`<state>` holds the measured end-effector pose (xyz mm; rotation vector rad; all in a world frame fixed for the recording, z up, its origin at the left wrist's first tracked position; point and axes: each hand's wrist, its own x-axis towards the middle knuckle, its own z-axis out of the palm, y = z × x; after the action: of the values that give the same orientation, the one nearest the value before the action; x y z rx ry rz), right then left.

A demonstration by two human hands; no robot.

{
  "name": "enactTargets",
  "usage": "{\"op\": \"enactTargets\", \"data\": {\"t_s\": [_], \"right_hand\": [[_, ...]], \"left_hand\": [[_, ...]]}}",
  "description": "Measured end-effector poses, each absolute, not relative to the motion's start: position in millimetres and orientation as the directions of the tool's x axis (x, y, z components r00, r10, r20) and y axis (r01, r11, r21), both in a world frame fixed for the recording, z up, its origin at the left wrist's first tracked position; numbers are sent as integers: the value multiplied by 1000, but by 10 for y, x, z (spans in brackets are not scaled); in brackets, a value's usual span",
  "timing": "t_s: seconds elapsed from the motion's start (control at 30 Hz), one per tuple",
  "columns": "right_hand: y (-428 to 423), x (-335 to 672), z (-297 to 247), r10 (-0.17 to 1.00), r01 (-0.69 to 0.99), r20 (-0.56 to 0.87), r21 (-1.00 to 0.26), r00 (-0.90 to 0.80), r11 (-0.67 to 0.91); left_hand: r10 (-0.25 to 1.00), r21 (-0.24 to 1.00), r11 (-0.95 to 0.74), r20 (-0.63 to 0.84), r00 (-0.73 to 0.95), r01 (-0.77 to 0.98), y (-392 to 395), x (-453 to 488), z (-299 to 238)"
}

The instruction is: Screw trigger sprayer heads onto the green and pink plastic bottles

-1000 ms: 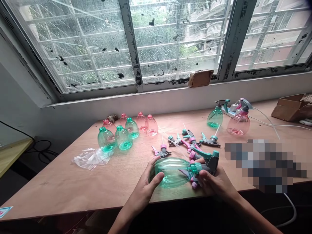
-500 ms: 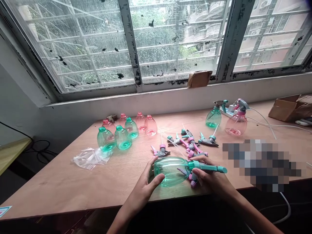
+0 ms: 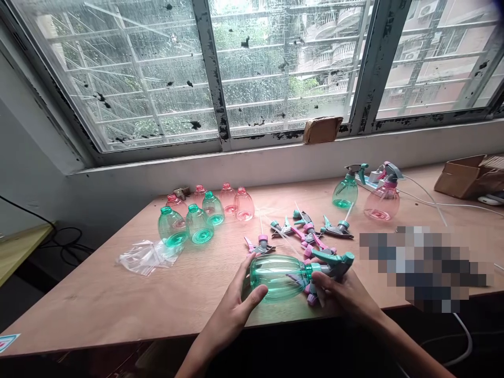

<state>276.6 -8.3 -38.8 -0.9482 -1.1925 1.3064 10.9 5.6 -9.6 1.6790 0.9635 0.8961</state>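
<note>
A clear green spray bottle [image 3: 277, 275] lies sideways in the air above the table's front edge. My left hand [image 3: 244, 299] is wrapped round its base end, thumb on the near side. At the neck end, my right hand [image 3: 342, 291] grips the spray head [image 3: 334, 262], which has a teal trigger and a grey body and sits on the bottle's mouth. Some of my right fingers are hidden behind the head. Several loose pink and teal spray heads [image 3: 309, 231] with thin tubes lie just beyond the bottle, and some show through and below it.
Several open-necked green bottles [image 3: 200, 228] and pink bottles [image 3: 244, 205] stand at the back left, near a crumpled plastic bag [image 3: 145, 257]. Two bottles with heads, green [image 3: 345, 191] and pink [image 3: 381, 202], stand back right by a power strip, cables and a cardboard box [image 3: 459, 178].
The spray head has turned about the bottle's neck, so its trigger now angles upward and the grey body shows. My right fingers have shifted with it; my left hand stays around the bottle.
</note>
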Motion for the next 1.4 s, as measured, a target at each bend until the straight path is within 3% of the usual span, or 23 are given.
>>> {"op": "enactTargets", "data": {"t_s": [0.17,0.43,0.73,1.2,1.4], "right_hand": [[-81,2766,-384,992,-221,64,-975,-113,38],[-70,2789,-413,980,-247,136,-964,-143,97],[-85,2766,-394,990,-204,123,-973,-72,106],[-111,2724,-369,997,-329,79,-942,-25,66],[-122,2760,-355,992,-172,128,-977,-17,123]], "left_hand": [[903,965,-195,107,416,174,61,122,-64],[917,964,-172,82,390,201,92,109,-95],[897,962,-191,91,432,195,111,97,-149],[892,936,-236,103,440,259,70,114,-125],[883,965,-202,105,457,168,78,72,-161]]}}
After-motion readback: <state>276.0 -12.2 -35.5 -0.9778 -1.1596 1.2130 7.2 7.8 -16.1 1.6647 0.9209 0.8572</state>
